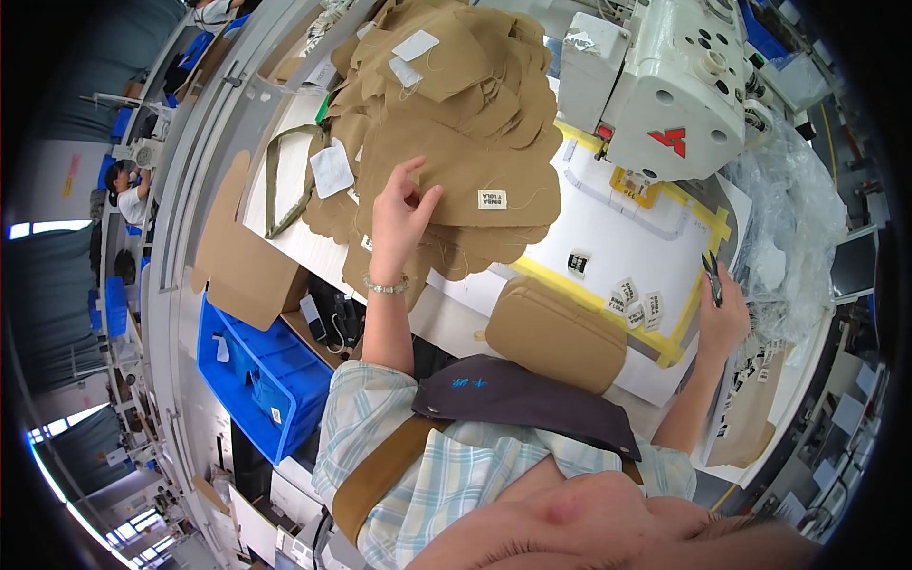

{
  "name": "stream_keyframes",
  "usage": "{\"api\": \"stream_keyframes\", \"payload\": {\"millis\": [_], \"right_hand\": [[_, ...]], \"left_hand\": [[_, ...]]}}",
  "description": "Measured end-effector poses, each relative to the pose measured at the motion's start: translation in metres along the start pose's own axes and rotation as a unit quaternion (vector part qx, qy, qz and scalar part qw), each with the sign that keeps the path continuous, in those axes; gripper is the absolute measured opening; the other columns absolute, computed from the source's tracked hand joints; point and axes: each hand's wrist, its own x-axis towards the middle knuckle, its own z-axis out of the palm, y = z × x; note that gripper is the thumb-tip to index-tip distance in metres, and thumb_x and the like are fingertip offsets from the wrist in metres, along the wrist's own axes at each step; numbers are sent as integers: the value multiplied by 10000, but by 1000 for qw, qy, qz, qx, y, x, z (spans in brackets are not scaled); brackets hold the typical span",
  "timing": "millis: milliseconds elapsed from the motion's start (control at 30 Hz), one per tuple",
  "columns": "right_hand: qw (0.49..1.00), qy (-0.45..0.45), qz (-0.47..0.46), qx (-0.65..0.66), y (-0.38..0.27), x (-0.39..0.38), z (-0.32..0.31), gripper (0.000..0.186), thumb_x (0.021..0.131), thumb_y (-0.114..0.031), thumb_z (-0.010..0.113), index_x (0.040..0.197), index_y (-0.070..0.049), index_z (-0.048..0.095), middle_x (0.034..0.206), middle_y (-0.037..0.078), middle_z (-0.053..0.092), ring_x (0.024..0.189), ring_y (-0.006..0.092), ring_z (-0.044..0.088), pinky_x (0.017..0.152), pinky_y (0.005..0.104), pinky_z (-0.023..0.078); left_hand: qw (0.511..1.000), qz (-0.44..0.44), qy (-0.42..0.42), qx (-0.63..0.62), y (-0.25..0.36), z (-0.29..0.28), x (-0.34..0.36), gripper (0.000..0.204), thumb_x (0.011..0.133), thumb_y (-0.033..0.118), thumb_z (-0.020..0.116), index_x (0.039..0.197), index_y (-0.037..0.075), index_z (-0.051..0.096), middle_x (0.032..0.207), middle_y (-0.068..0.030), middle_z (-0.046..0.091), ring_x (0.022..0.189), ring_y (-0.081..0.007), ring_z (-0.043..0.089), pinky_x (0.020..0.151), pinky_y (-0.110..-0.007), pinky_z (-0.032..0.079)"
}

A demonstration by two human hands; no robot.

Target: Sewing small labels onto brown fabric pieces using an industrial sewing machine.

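A large pile of tan fabric pieces (456, 142) with scalloped edges lies ahead of me, and the top piece carries a small white label (492, 199). My left hand (404, 214) is over the near left part of that piece, thumb and fingers apart and loosely bent, holding nothing. Off to the right, my right hand (725, 318) is closed around dark thread snips (711, 274), their blades pointing away from me. Between the hands, several loose white labels (635, 306) and one black label (578, 263) lie on a white sheet edged with yellow tape.
A white sewing machine (674, 95) stands at the far right, with crumpled clear plastic (784, 228) beside it. Close to my body is a stack of tan pieces (556, 334). A blue bin (261, 380) and a cardboard box (249, 271) sit at the left.
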Motion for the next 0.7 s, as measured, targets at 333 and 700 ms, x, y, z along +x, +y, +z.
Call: {"api": "stream_keyframes", "payload": {"millis": [333,700], "right_hand": [[993,4,120,15,11,-44,0,258,847,-213,753,1087,-123,728,743,33,652,541,166,522,529,307,439],[983,-39,180,13,10,-49,5,269,888,-262,714,1126,-137,721,871,65,719,667,201,650,592,311,498]], "left_hand": [[988,-22,-16,-149,7,-3,2,472,859,8,677,1308,38,534,688,27,561,613,-31,503,561,-193,403],[992,-29,15,-125,-5,-7,1,456,867,13,665,1305,42,541,685,28,556,612,-33,494,574,-195,408]]}}
